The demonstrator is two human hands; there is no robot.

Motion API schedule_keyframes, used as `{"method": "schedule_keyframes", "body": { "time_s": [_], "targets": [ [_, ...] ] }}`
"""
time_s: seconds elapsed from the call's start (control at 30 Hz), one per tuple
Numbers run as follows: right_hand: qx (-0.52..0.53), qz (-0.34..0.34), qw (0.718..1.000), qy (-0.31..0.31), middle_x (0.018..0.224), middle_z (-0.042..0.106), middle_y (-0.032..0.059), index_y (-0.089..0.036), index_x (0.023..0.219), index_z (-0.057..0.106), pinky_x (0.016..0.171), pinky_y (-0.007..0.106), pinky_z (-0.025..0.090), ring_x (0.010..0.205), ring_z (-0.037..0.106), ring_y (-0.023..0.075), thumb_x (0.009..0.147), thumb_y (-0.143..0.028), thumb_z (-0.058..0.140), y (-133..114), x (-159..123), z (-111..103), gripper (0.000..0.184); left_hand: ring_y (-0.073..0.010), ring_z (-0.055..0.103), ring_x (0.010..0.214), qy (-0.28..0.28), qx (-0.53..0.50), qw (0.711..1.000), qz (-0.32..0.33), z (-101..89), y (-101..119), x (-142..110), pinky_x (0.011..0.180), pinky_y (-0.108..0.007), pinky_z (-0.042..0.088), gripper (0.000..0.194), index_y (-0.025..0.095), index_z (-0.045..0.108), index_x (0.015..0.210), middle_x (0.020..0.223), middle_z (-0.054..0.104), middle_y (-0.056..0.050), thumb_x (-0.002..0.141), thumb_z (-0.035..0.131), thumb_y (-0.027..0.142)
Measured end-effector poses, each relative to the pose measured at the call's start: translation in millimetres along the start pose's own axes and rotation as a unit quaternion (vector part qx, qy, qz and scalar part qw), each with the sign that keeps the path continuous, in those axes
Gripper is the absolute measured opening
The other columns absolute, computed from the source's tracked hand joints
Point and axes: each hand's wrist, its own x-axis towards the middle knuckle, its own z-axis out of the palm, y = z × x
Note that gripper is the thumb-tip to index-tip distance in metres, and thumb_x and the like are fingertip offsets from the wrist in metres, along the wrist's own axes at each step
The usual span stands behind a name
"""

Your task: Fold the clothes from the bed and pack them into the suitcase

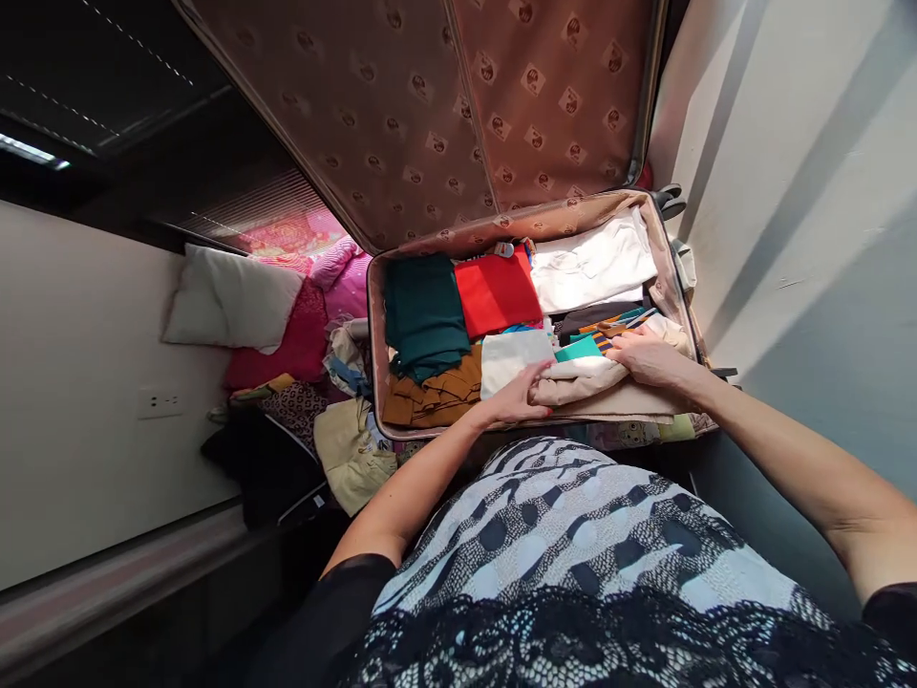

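An open suitcase (422, 250) with a printed pinkish-brown lining holds several folded clothes. At its near right side lies a cream folded garment (584, 387). My left hand (517, 397) grips the left end of this garment, thumb on top. My right hand (649, 361) is closed over its right part, fingertips partly hidden in the cloth. Around my hands are a pale grey-white folded cloth (512, 361), a teal-green piece (580, 350) and striped fabric (630, 325). Further in sit a red folded garment (500, 291), a dark green one (424, 315) and white clothing (594, 268).
The raised suitcase lid (430, 105) leans back behind. Brown ruffled cloth (434, 394) fills the near left corner. To the left are a pillow (233, 298), pink bedding (344, 277) and loose clothes (351, 454). A pale wall (809, 248) stands close on the right.
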Motion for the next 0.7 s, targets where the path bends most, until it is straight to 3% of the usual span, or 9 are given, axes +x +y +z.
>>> {"method": "schedule_keyframes", "body": {
  "time_s": [0.07, 0.13, 0.2, 0.27, 0.33, 0.43, 0.53, 0.63, 0.7],
  "targets": [
    [0.010, 0.010, 1.000, -0.004, 0.117, 0.079, 0.0161, -0.019, 0.107, 0.078, 0.093, 0.039, 0.040, 0.108, 0.068, 0.0296, 0.086, -0.001, 0.053, 0, -1, 3, 0.037, -0.0356, 0.056, 0.153, 0.151, -0.041, 0.983, -0.094, -13.9, -10, -6, 0.124, -0.048, 0.050, 0.091, 0.023, 0.054, 0.163, 0.161, 0.059, -0.019, 0.079, 0.090, 0.028],
    [0.027, 0.024, 0.999, -0.010, 0.121, 0.079, 0.0169, -0.019, 0.112, 0.078, 0.095, 0.040, 0.042, 0.110, 0.070, 0.0302, 0.088, -0.002, 0.053, 3, 1, 5, 0.038, -0.0341, 0.062, 0.147, 0.327, -0.028, 0.921, -0.211, -22.8, -19, -6, 0.121, -0.046, 0.052, 0.077, 0.020, 0.062, 0.154, 0.153, 0.065, -0.019, 0.082, 0.087, 0.027],
    [0.054, 0.040, 0.997, -0.021, 0.127, 0.079, 0.0178, -0.020, 0.117, 0.076, 0.095, 0.041, 0.044, 0.114, 0.071, 0.0318, 0.092, -0.010, 0.055, 11, 9, 7, 0.034, -0.0323, 0.070, 0.135, 0.407, -0.008, 0.860, -0.308, -25.5, -22, -1, 0.116, -0.043, 0.055, 0.065, 0.015, 0.067, 0.145, 0.142, 0.072, -0.019, 0.083, 0.087, 0.023],
    [0.088, 0.059, 0.993, -0.043, 0.131, 0.078, 0.0188, -0.020, 0.120, 0.074, 0.093, 0.042, 0.047, 0.116, 0.071, 0.0343, 0.095, -0.022, 0.060, 20, 19, 8, 0.029, -0.0322, 0.076, 0.125, 0.390, 0.000, 0.842, -0.372, -23.7, -20, 8, 0.108, -0.039, 0.058, 0.058, 0.012, 0.072, 0.136, 0.134, 0.078, -0.020, 0.082, 0.089, 0.023],
    [0.112, 0.074, 0.989, -0.064, 0.130, 0.079, 0.0199, -0.020, 0.119, 0.073, 0.090, 0.044, 0.048, 0.114, 0.072, 0.0369, 0.094, -0.033, 0.066, 28, 29, 9, 0.028, -0.0331, 0.078, 0.121, 0.355, 0.008, 0.845, -0.399, -20.3, -15, 16, 0.101, -0.036, 0.059, 0.050, 0.013, 0.076, 0.126, 0.129, 0.080, -0.020, 0.082, 0.092, 0.028],
    [0.115, 0.078, 0.988, -0.067, 0.126, 0.080, 0.0194, -0.021, 0.114, 0.072, 0.088, 0.045, 0.048, 0.110, 0.073, 0.0378, 0.092, -0.037, 0.070, 35, 39, 12, 0.027, -0.0346, 0.077, 0.124, 0.313, 0.016, 0.860, -0.402, -16.6, -7, 24, 0.097, -0.035, 0.058, 0.043, 0.017, 0.079, 0.118, 0.128, 0.082, -0.019, 0.083, 0.094, 0.037],
    [0.107, 0.074, 0.990, -0.052, 0.120, 0.082, 0.0179, -0.022, 0.108, 0.072, 0.086, 0.045, 0.049, 0.105, 0.073, 0.0371, 0.088, -0.035, 0.070, 37, 41, 14, 0.024, -0.0376, 0.074, 0.131, 0.282, 0.029, 0.874, -0.394, -14.9, -4, 22, 0.104, -0.040, 0.057, 0.049, 0.017, 0.076, 0.128, 0.134, 0.079, -0.020, 0.086, 0.090, 0.040],
    [0.108, 0.058, 0.992, -0.039, 0.116, 0.082, 0.0169, -0.021, 0.102, 0.073, 0.084, 0.044, 0.048, 0.100, 0.073, 0.0356, 0.083, -0.027, 0.069, 32, 35, 11, 0.020, -0.0409, 0.066, 0.140, 0.326, 0.074, 0.869, -0.366, -13.2, 2, 11, 0.116, -0.049, 0.052, 0.058, 0.015, 0.068, 0.143, 0.145, 0.070, -0.024, 0.091, 0.083, 0.036],
    [0.104, 0.026, 0.994, -0.020, 0.114, 0.082, 0.0156, -0.021, 0.099, 0.074, 0.086, 0.042, 0.047, 0.099, 0.072, 0.0331, 0.082, -0.019, 0.066, 24, 28, 7, 0.019, -0.0428, 0.057, 0.148, 0.382, 0.125, 0.864, -0.304, -12.5, 15, 2, 0.124, -0.055, 0.045, 0.063, 0.016, 0.061, 0.152, 0.156, 0.060, -0.025, 0.095, 0.077, 0.036]
  ]
}}
